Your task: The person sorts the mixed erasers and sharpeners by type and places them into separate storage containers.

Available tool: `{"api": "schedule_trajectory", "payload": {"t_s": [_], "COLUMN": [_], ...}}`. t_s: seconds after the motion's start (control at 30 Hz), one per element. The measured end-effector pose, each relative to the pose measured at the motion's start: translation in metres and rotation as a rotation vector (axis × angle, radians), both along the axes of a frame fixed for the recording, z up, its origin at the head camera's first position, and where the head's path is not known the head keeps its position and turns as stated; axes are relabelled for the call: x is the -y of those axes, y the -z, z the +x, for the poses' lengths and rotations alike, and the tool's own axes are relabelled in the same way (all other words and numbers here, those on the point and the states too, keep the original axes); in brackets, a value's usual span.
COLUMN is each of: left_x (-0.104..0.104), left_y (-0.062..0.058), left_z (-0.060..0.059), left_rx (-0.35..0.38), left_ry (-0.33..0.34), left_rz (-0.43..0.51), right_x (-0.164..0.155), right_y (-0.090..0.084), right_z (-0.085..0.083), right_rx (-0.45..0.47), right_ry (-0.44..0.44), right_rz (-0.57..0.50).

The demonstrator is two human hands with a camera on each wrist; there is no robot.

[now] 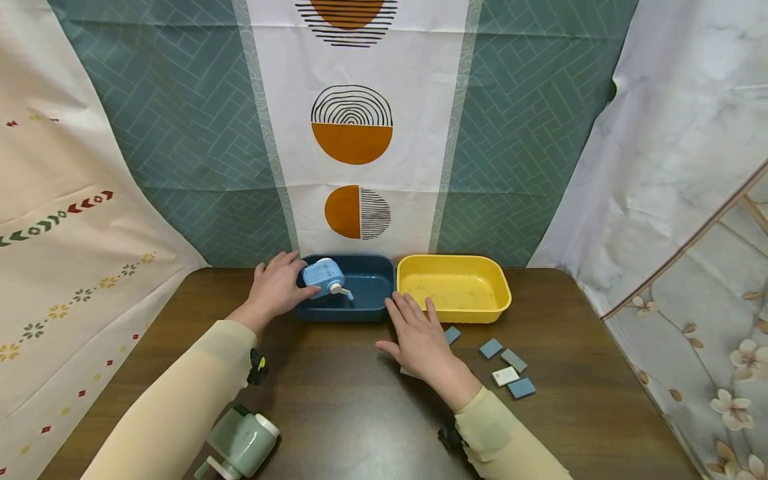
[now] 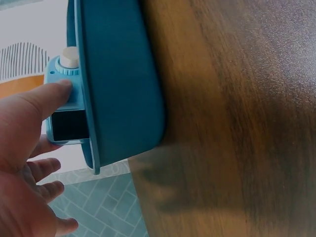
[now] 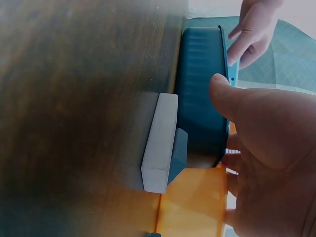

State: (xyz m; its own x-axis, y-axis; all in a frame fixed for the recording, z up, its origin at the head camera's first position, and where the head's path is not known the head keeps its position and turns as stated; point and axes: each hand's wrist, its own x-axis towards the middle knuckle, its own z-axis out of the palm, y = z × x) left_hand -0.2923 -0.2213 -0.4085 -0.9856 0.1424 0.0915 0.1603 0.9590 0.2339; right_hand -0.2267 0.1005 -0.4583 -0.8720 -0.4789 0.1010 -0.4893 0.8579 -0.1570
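Note:
My left hand (image 1: 277, 285) pinches a light blue bottle (image 1: 322, 272) with a white spout, thumb on its near side. The bottle lies tilted over the left end of the dark blue bin (image 1: 373, 313). In the left wrist view, its white knob (image 2: 69, 57) and a dark window show just beyond the bin's rim. My right hand (image 1: 423, 340) is spread with straight fingers, its fingertips near the corner where the blue bin meets the yellow bin (image 1: 507, 303). Beneath that hand are a white block (image 3: 160, 143) and a blue block (image 1: 452, 335), partly hidden in the head view.
Several small blocks lie right of my right hand, among them a blue block (image 1: 521, 388) and a white block (image 1: 505, 377). A pale green bottle (image 1: 245, 440) with a white cap lies beside my left forearm. Patterned cloth (image 1: 372, 220) hangs behind the bins.

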Motion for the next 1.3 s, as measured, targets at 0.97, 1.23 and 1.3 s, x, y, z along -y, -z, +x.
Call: {"api": "schedule_trajectory", "payload": {"t_s": [0.97, 1.23, 1.3], "left_x": [0.000, 0.001, 0.001], "left_y": [0.012, 0.013, 0.013], "left_z": [-0.005, -0.005, -0.005], "left_rx": [0.091, 0.110, 0.105], "left_ry": [-0.011, -0.027, -0.028], "left_rz": [-0.003, -0.017, -0.016], "right_x": [0.000, 0.000, -0.001], "right_y": [0.000, -0.001, 0.000], "right_z": [0.000, 0.000, 0.000], "right_rx": [-0.001, -0.003, -0.003], "right_ry": [-0.007, -0.006, -0.005], "right_rz": [-0.004, 0.007, 0.009]}}
